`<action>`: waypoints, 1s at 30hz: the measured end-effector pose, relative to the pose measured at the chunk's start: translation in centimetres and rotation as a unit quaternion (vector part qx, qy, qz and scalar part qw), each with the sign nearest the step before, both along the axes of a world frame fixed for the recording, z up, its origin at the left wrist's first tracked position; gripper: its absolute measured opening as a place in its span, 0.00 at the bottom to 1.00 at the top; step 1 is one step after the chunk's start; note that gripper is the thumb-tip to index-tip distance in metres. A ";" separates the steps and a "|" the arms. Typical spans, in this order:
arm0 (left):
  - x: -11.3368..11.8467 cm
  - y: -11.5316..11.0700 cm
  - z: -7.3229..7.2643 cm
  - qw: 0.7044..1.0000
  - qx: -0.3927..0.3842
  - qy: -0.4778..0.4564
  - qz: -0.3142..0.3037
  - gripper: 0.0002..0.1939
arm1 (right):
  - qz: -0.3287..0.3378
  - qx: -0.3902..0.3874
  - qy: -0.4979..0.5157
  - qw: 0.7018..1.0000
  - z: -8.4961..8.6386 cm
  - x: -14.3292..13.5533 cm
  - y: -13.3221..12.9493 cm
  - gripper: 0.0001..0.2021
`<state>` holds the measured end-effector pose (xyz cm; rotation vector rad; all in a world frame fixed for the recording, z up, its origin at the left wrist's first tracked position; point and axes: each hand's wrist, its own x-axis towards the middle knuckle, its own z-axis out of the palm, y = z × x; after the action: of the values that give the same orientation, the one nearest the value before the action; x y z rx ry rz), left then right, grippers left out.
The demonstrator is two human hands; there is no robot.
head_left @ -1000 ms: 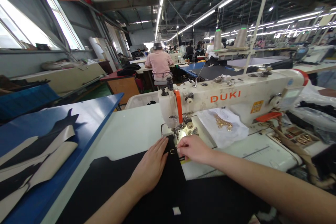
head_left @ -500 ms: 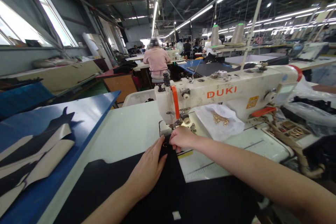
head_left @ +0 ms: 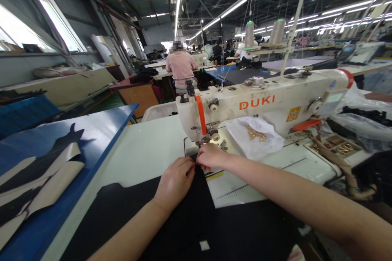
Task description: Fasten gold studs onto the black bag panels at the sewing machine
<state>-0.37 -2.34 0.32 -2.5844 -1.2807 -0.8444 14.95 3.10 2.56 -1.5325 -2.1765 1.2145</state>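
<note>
A large black fabric panel point(head_left: 183, 220) lies across the sewing machine bed, its narrow end under the needle area. My left hand point(head_left: 176, 179) rests on that end with fingers curled and thumb and fingertips pinched together. Close against it, my right hand point(head_left: 211, 156) is closed too, its fingertips meeting the left ones just in front of the presser foot. Whatever small thing the fingers pinch is hidden between them. The white sewing machine point(head_left: 257, 104) stands directly beyond my hands.
Gold metal pieces point(head_left: 255, 133) lie on a white plastic bag point(head_left: 245, 149) under the machine arm. A divided tray point(head_left: 335, 147) sits at the right. Cut black and beige pieces point(head_left: 58, 179) lie on a blue table point(head_left: 101, 142) at left. A person in pink point(head_left: 181, 67) sits ahead.
My left hand has gone from flat, outstretched fingers to a curled pinch beside the right fingertips. The small gold ring seen between my hands is now hidden. The view has shifted slightly.
</note>
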 end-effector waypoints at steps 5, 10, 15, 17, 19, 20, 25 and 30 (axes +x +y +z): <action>0.2 0.1 0.2 1.000 -0.010 0.013 0.001 0.07 | 0.002 0.088 -0.021 0.996 -0.2 0.7 -0.8 0.08; 0.3 0.2 0.2 1.000 -0.022 0.001 -0.002 0.07 | 0.035 0.227 -0.040 0.973 -0.7 2.7 -2.8 0.10; 0.3 0.2 0.1 1.000 -0.022 -0.019 -0.001 0.07 | 0.137 0.382 -0.089 0.909 -1.5 3.8 -3.8 0.10; 0.4 0.2 0.2 1.000 -0.022 -0.021 -0.002 0.08 | 0.148 0.412 -0.109 0.893 -1.7 3.7 -3.8 0.09; 0.4 0.1 0.3 1.000 -0.022 -0.021 -0.007 0.08 | 0.154 0.424 -0.118 0.885 -1.7 3.6 -3.8 0.08; 0.4 0.1 0.3 1.000 -0.022 -0.019 -0.010 0.08 | 0.156 0.429 -0.121 0.881 -1.7 3.6 -3.8 0.08; 0.3 0.1 0.4 1.000 -0.017 -0.001 -0.025 0.09 | 0.164 0.433 -0.126 0.877 -1.8 3.6 -3.7 0.08; -0.2 0.6 0.9 0.995 -0.047 0.084 -0.034 0.10 | 0.244 0.479 -0.137 0.832 -1.3 4.3 -3.5 0.08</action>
<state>-0.55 -1.69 1.27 -2.7185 -1.2208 -0.5727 19.20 -0.38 1.30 -0.7456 -2.7633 -0.1635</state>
